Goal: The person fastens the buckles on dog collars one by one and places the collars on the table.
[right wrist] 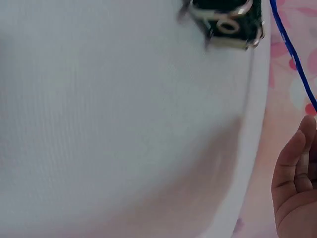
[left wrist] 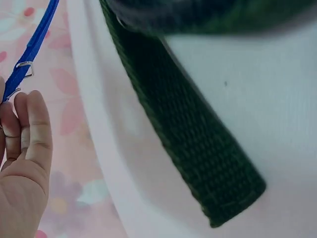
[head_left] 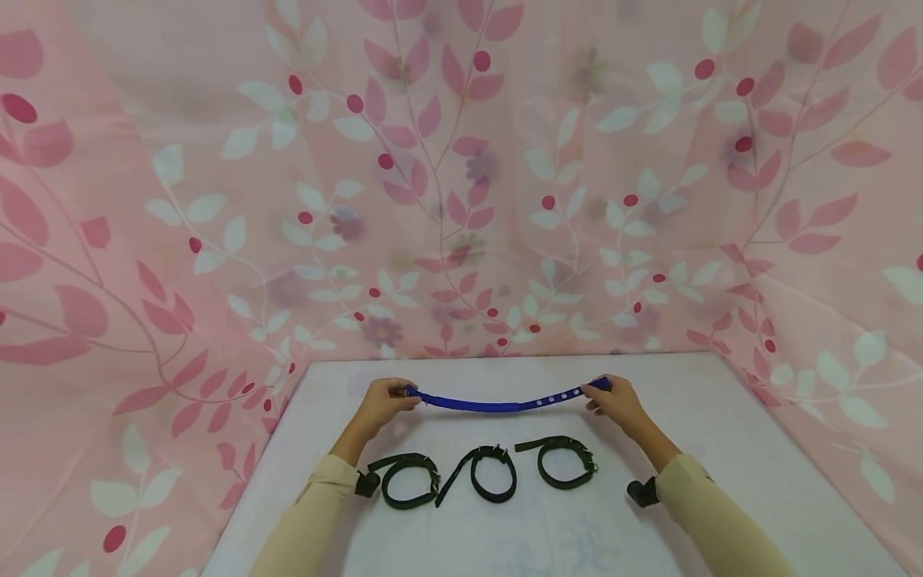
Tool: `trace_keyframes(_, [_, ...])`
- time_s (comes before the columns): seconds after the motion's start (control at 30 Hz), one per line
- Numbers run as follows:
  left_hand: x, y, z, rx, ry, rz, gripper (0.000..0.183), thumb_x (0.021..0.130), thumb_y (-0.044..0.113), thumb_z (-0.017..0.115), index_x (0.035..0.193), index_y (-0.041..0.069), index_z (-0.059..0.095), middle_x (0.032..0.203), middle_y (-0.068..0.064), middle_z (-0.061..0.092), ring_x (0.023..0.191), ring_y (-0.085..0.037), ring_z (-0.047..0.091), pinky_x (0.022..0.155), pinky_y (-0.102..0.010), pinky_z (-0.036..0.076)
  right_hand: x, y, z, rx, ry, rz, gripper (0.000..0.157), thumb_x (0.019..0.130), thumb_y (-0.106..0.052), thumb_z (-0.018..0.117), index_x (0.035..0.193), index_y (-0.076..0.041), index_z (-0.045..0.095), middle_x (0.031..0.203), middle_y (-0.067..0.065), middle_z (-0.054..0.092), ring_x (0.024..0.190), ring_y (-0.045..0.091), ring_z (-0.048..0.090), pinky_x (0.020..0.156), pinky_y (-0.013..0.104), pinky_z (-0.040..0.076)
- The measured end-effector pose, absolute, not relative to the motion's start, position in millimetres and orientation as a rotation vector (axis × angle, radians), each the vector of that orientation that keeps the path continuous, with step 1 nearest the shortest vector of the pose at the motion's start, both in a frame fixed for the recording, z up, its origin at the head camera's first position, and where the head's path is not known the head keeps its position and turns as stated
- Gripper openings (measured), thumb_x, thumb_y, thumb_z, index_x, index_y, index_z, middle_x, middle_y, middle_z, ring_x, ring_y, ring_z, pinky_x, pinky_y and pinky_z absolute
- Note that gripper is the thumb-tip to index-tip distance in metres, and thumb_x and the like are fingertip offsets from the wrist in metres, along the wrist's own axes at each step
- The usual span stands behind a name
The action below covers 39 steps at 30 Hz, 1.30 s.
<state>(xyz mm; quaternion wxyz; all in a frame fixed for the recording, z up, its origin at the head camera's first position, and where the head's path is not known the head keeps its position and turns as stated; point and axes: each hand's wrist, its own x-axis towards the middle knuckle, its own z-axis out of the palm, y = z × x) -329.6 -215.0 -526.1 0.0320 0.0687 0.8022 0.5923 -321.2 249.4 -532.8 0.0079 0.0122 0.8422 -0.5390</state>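
Observation:
A blue pet collar (head_left: pixel 497 406) stretches between both hands above the white table, sagging slightly in the middle. My left hand (head_left: pixel 385 401) pinches its buckle end; the silver buckle (left wrist: pixel 25 67) shows in the left wrist view. At the other end, past a row of metal eyelets, my right hand (head_left: pixel 613 398) pinches the collar near its tip. Three dark green collars lie below it, each fastened into a loop with a loose tail: a left one (head_left: pixel 409 505), a middle one (head_left: pixel 493 498) and a right one (head_left: pixel 565 484).
The white table (head_left: pixel 519 537) carries all the green collars. Pink floral cloth (head_left: pixel 461 200) hangs behind and along both sides. Dark wrist cameras are strapped by the sleeves, the left one (head_left: pixel 368 484) close beside the left green collar.

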Motion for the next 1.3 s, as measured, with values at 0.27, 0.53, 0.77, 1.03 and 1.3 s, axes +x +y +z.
trace_keyframes(0.27, [-309, -208, -509, 0.305, 2.182, 2.131, 0.036, 0.088, 0.006, 0.073, 0.116, -0.014, 0.062, 0.090, -0.006, 0.065, 0.092, -0.029, 0.067, 0.087, -0.047, 0.057, -300, 240, -506, -0.041, 2.211, -2.208, 0.021, 0.101, -0.017, 0.056, 0.089, 0.000, 0.048, 0.092, 0.009, 0.076, 0.069, 0.017, 0.072, 0.065, 0.030, 0.060])
trace_keyframes(0.53, [-282, -200, -502, 0.336, 2.067, 2.324, 0.028, 0.093, 0.012, 0.069, 0.118, -0.001, 0.069, 0.099, 0.001, 0.073, 0.089, -0.012, 0.070, 0.077, -0.031, 0.060, -267, 238, -487, -0.306, 1.802, -2.462, 0.022, 0.106, -0.009, 0.039, 0.086, -0.006, 0.045, 0.091, 0.009, 0.077, 0.065, 0.017, 0.073, 0.065, 0.032, 0.060])
trace_keyframes(0.77, [-258, -194, -502, 0.304, 1.855, 2.490, 0.020, 0.094, 0.013, 0.066, 0.112, 0.007, 0.073, 0.107, -0.005, 0.075, 0.106, -0.015, 0.069, 0.090, -0.038, 0.057, -248, 234, -477, -0.405, 1.822, -2.408, 0.014, 0.099, -0.006, 0.057, 0.111, 0.000, 0.062, 0.099, 0.004, 0.075, 0.079, 0.012, 0.072, 0.077, 0.028, 0.059])
trace_keyframes(1.03, [-240, -186, -496, 0.207, 1.754, 2.603, 0.013, 0.097, 0.018, 0.063, 0.098, 0.016, 0.076, 0.098, 0.001, 0.073, 0.095, -0.013, 0.069, 0.084, -0.028, 0.057, -230, 230, -478, -0.431, 2.219, -2.183, 0.025, 0.100, -0.015, 0.059, 0.117, 0.002, 0.064, 0.101, -0.005, 0.075, 0.091, 0.011, 0.070, 0.077, 0.029, 0.059])
trace_keyframes(1.3, [-227, -176, -492, 0.247, 1.703, 2.688, 0.018, 0.101, 0.017, 0.056, 0.107, 0.011, 0.072, 0.092, -0.002, 0.072, 0.087, -0.013, 0.071, 0.083, -0.027, 0.058, -220, 220, -475, -0.645, 2.159, -2.213, 0.028, 0.104, -0.012, 0.050, 0.119, 0.012, 0.051, 0.103, 0.006, 0.074, 0.098, 0.023, 0.073, 0.085, 0.034, 0.058])
